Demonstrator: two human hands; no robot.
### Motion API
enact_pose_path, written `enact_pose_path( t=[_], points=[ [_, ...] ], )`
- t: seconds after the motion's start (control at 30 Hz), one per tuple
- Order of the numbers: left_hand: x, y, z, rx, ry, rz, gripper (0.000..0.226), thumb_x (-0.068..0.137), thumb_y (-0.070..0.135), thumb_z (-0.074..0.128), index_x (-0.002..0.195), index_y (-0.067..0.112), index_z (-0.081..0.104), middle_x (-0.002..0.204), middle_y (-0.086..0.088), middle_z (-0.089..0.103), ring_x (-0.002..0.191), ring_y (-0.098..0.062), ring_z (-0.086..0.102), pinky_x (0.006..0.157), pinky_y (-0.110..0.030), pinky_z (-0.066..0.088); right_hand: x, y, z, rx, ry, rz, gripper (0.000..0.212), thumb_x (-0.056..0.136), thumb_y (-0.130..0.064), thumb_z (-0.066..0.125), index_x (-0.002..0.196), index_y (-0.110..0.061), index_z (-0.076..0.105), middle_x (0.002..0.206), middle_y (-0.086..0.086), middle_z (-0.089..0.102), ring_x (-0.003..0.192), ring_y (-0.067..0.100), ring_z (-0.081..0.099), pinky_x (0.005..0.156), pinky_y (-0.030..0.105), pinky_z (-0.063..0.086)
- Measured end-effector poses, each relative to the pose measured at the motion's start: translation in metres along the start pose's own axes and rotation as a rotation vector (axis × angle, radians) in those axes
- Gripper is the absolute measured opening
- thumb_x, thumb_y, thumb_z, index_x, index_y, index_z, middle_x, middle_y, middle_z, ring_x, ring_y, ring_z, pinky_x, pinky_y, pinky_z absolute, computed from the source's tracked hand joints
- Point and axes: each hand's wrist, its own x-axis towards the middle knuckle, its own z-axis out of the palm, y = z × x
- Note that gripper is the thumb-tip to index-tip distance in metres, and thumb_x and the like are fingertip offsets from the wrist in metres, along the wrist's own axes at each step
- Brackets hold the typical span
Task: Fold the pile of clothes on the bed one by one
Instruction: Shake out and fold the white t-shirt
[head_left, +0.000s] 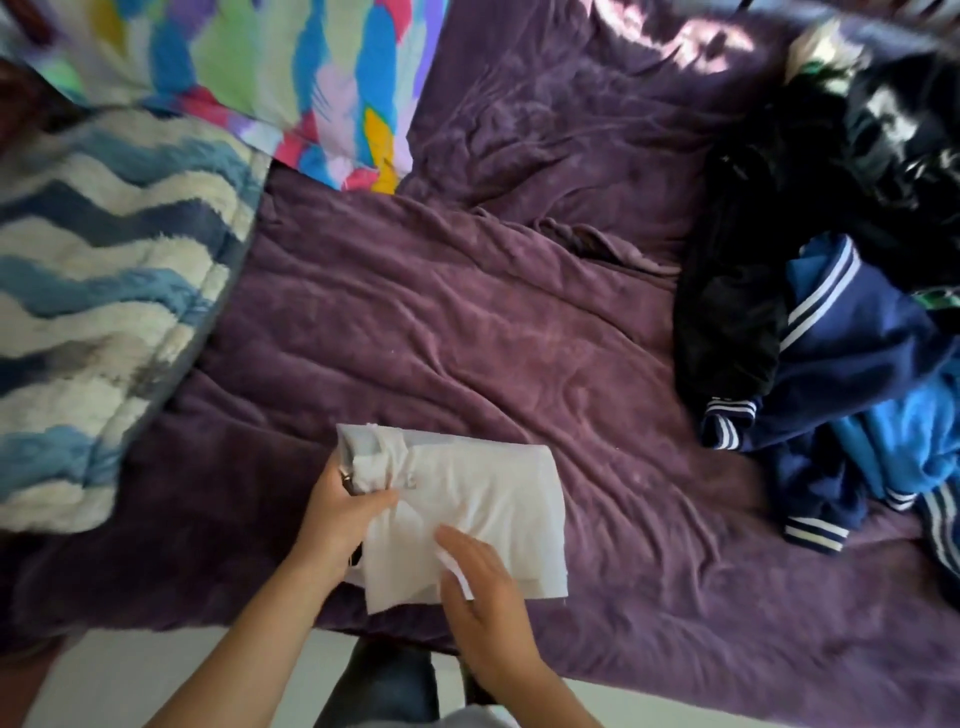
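Both forearms reach forward from the near side and converge on the garment (498, 488).

Left hand (337, 514): at the garment's left edge, thumb on top, fingers curled beneath, gripping the bundled layers. Judged purpose: to keep the finished folds from slipping apart.

Right hand (483, 587): at the garment's near edge, back of the hand up, fingers curled, pinching a loose flap. Judged purpose: to tuck or square that flap.

The garment is white and folded to a compact rectangle. It sits at the near edge of the bed (467, 338), within easy reach of both hands. Whether it rests fully on the cover or is partly lifted cannot be told. Step in hand, as judged: the last fold of this item.

Right of the garment and farther back lies the pile (831, 312) of black, navy and blue clothes, unfolded and well apart from it. The gap leaves flat cover for folding.

Left of the garment and farther back is a zigzag blanket (104, 286). Beyond that is a multicoloured quilt (291, 78).
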Motion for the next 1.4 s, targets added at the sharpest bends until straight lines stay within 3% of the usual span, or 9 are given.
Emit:
enact_pose_path(
  t=[0.07,0.23,0.33,0.47,0.6,0.7,0.9,1.27,1.4],
  points=[
    [0.005,0.008,-0.001,0.052,0.02,0.097,0.069,0.074,-0.011,0.067,0.133,0.02,0.049,0.115,-0.004,0.064,0.106,-0.021,0.062,0.084,-0.03,0.051,-0.006,0.021,-0.008,-0.321,0.141,-0.098,0.048,0.076,-0.033,0.066,0.121,-0.019,0.059,0.122,-0.002,0.062,0.111,0.019,0.061,0.085,0.028,0.053],
    [-0.003,0.014,0.0,0.844,0.396,0.583,0.079,0.071,0.008,0.076,0.14,0.0,0.037,0.133,-0.032,0.045,0.12,-0.049,0.043,0.095,-0.055,0.038,-0.003,0.038,-0.008,-0.775,-0.177,0.079,0.094,0.026,-0.068,0.08,0.114,-0.039,0.065,0.12,0.008,0.065,0.104,0.032,0.065,0.071,0.045,0.057],
    [-0.019,-0.013,0.01,1.287,0.101,1.126,0.08,0.056,0.037,0.081,0.128,0.015,0.054,0.132,-0.025,0.052,0.124,-0.042,0.036,0.097,-0.056,0.032,0.006,0.037,-0.003,-0.838,-0.21,0.048,0.096,0.02,-0.064,0.081,0.112,-0.044,0.065,0.116,0.007,0.067,0.1,0.03,0.067,0.069,0.041,0.057],
    [-0.015,-0.035,-0.002,1.564,-0.281,0.997,0.101,0.025,0.061,0.084,0.118,0.025,0.066,0.125,-0.012,0.061,0.116,-0.044,0.052,0.095,-0.054,0.043,0.018,0.042,-0.018,-0.774,-0.074,0.011,0.087,0.022,-0.047,0.089,0.107,-0.033,0.071,0.105,0.007,0.07,0.089,0.026,0.07,0.064,0.03,0.056],
    [-0.007,-0.034,-0.02,1.53,-0.28,0.858,0.098,0.036,0.045,0.085,0.123,0.022,0.048,0.117,-0.017,0.065,0.104,-0.042,0.062,0.081,-0.054,0.051,0.026,0.048,-0.028,-0.705,0.11,-0.131,0.063,0.024,-0.019,0.095,0.085,-0.02,0.077,0.085,0.0,0.072,0.072,0.022,0.071,0.056,0.024,0.055],
    [-0.009,-0.025,-0.025,1.456,-0.159,1.021,0.054,0.063,0.026,0.051,0.116,0.02,0.051,0.105,-0.015,0.069,0.094,-0.036,0.067,0.076,-0.046,0.054,0.033,0.04,-0.039,-0.645,0.176,-0.158,0.051,0.021,-0.014,0.092,0.068,-0.019,0.073,0.067,-0.008,0.068,0.055,0.015,0.065,0.046,0.016,0.048],
    [-0.016,0.043,0.021,1.258,-0.13,1.277,0.04,0.059,0.015,0.038,0.083,0.017,0.07,0.068,0.001,0.069,0.055,-0.018,0.066,0.053,-0.024,0.049,0.017,0.041,-0.11,-0.724,0.357,-0.28,0.047,0.021,-0.028,0.09,0.063,-0.021,0.072,0.059,-0.012,0.063,0.047,0.011,0.059,0.04,0.014,0.041],
    [-0.182,0.122,0.322,0.933,-0.182,1.99,0.042,0.057,0.016,0.036,0.072,0.009,0.075,0.069,-0.003,0.07,0.057,-0.019,0.067,0.053,-0.025,0.051,-0.198,0.122,-0.36,-0.95,0.992,-0.122,0.024,0.046,-0.026,0.064,0.066,-0.018,0.072,0.065,-0.009,0.066,0.051,0.014,0.062,0.044,0.014,0.042],
    [-0.26,0.114,0.434,0.819,-0.281,2.124,0.044,0.056,0.019,0.035,0.073,0.009,0.075,0.068,-0.003,0.069,0.053,-0.02,0.065,0.051,-0.025,0.047,-0.298,0.159,-0.429,-1.007,1.114,0.052,0.038,0.03,-0.018,0.086,0.065,-0.018,0.071,0.063,-0.007,0.066,0.052,0.015,0.062,0.045,0.016,0.045]
  ],
)
